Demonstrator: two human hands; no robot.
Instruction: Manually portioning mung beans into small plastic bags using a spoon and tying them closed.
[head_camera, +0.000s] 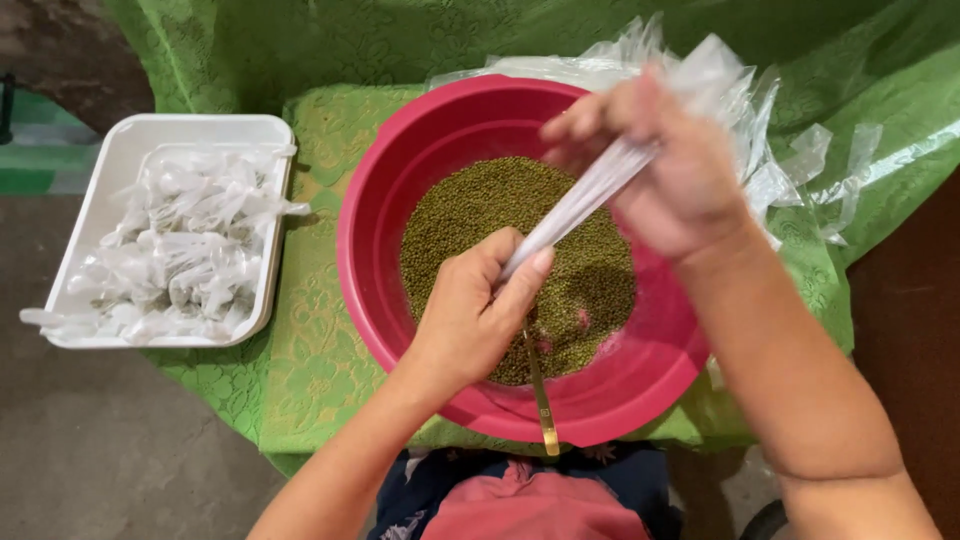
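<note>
A red plastic basin (420, 140) holds a heap of small green beans (470, 215). Above it, my left hand (475, 305) is closed around the lower end of a small clear plastic bag (580, 200). My right hand (665, 170) grips the bag's upper part, which is stretched and twisted into a thin strip between the two hands. What the bag contains is hidden inside my left fist. A thin gold-coloured spoon handle (541, 400) pokes out over the basin's near rim below my left hand.
A white rectangular tray (105, 180) at the left holds several tied clear packets (190, 240). Loose empty plastic bags (790, 160) lie behind the basin at the right. A green patterned cloth (310, 350) covers the table; grey floor shows at lower left.
</note>
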